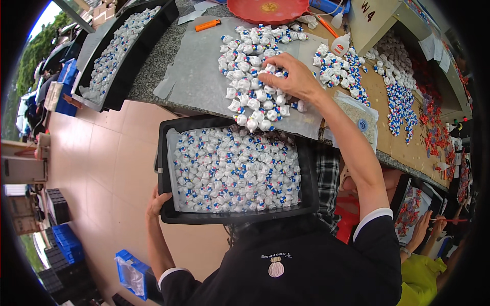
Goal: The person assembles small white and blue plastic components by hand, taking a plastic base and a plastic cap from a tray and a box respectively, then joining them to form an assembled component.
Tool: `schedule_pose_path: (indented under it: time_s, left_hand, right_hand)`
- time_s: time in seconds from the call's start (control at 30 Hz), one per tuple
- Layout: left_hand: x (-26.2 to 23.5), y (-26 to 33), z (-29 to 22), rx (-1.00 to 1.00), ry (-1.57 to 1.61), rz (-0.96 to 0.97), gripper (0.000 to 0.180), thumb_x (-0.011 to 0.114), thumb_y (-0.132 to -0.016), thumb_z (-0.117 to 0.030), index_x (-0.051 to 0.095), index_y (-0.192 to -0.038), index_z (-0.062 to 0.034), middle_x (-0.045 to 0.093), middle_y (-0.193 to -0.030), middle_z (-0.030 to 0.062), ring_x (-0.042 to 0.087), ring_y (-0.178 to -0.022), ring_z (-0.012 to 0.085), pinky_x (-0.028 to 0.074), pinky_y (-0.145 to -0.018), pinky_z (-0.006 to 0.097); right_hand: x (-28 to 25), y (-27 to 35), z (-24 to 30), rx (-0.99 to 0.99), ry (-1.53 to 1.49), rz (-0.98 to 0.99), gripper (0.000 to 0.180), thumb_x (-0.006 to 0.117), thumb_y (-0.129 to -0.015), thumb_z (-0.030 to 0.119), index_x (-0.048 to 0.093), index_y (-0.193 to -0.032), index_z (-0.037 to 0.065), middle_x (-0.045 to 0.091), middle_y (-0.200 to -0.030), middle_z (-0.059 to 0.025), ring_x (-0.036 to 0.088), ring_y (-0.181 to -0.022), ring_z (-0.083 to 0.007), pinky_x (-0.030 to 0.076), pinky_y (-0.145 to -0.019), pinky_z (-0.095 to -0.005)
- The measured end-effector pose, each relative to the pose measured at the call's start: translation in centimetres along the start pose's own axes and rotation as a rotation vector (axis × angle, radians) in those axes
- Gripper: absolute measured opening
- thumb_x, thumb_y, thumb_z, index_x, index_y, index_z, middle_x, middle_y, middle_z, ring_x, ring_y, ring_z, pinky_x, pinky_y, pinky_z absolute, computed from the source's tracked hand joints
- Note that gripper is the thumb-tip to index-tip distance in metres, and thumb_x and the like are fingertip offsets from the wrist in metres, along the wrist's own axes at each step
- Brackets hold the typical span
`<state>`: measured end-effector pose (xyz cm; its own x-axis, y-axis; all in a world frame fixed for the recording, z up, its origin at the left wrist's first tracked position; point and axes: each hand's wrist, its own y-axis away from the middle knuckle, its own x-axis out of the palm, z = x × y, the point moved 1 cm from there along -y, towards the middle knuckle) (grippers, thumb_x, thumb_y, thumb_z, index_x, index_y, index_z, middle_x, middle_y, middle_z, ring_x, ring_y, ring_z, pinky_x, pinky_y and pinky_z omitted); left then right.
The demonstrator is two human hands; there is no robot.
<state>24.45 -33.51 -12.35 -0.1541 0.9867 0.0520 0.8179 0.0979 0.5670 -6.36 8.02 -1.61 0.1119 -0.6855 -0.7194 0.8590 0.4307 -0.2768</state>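
My left hand (158, 200) grips the left side of a black tray (240, 217), with the thumb over its rim. Lined with white sheet, the tray is full of small white figurines (235, 168) with blue and pink parts, and sits at the table's front edge against my lap. Over on the table my right hand (292, 77) rests at the right side of a loose pile of the same figurines (250, 66). Its thumb and forefinger are apart, touching the pile; the other fingers are partly hidden behind them.
Behind the pile are a red dish (268, 11) and an orange lighter (207, 25). A white squeeze bottle (340, 45) stands among more figurines at right. Another full black tray (125, 51) is at far left. At lower right, a person in yellow-green (421, 280) works beside a tray.
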Motion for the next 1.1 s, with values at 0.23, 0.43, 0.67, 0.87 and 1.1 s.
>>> schedule_pose_path:
  time_s: [0.23, 0.43, 0.67, 0.87, 1.1]
  left_hand:
    - [0.3, 0.1, -0.3, -0.023, -0.013, -0.003, 0.057, 0.06, -0.068, -0.005, 0.047, -0.123, 0.0012, 0.06, -0.109, 0.009, 0.057, -0.098, 0.0196, 0.046, -0.088, 0.032]
    - [0.1, 0.8, -1.0, -0.008, -0.016, -0.025, 0.056, 0.059, -0.067, -0.005, 0.048, -0.122, 0.0029, 0.06, -0.109, 0.01, 0.058, -0.099, 0.0203, 0.046, -0.088, 0.033]
    - [0.7, 0.0, -2.6, 0.037, -0.065, 0.023, 0.06, 0.06, -0.066, -0.008, 0.047, -0.123, 0.0029, 0.06, -0.108, 0.0117, 0.059, -0.095, 0.0221, 0.048, -0.085, 0.033]
    - [0.5, 0.2, -2.6, 0.042, -0.093, 0.038, 0.059, 0.059, -0.066, -0.008, 0.047, -0.123, 0.0043, 0.06, -0.109, 0.012, 0.059, -0.096, 0.0208, 0.048, -0.085, 0.033]
    - [0.7, 0.0, -2.7, 0.033, -0.119, 0.031, 0.058, 0.058, -0.066, -0.009, 0.047, -0.122, 0.0052, 0.06, -0.108, 0.0124, 0.059, -0.095, 0.0212, 0.049, -0.083, 0.032]
  right_hand:
    - [1.9, 5.4, 6.6, -0.169, -0.205, 0.333, 0.044, 0.066, -0.076, 0.043, 0.063, -0.102, 0.007, 0.058, -0.1, -0.0121, 0.057, -0.094, -0.0298, 0.045, -0.082, -0.0364]
    - [0.8, 0.1, 6.7, -0.206, -0.113, 0.184, 0.041, 0.062, -0.079, 0.04, 0.065, -0.101, 0.005, 0.062, -0.101, -0.0155, 0.058, -0.096, -0.032, 0.045, -0.084, -0.0383]
    - [3.6, -13.1, -0.5, -0.158, 0.429, 0.074, 0.061, 0.047, -0.08, 0.063, 0.062, -0.115, 0.015, 0.055, -0.121, -0.0107, 0.046, -0.115, -0.0263, 0.033, -0.094, -0.0451]
    - [6.0, -10.6, 3.2, -0.102, 0.408, 0.258, 0.065, 0.048, -0.077, 0.068, 0.06, -0.116, 0.017, 0.057, -0.114, -0.0097, 0.048, -0.111, -0.0293, 0.034, -0.092, -0.0465]
    - [5.9, -3.5, 7.3, -0.305, 0.183, 0.367, 0.053, 0.062, -0.075, 0.055, 0.061, -0.111, 0.015, 0.058, -0.101, -0.0098, 0.049, -0.101, -0.0284, 0.041, -0.086, -0.0371]
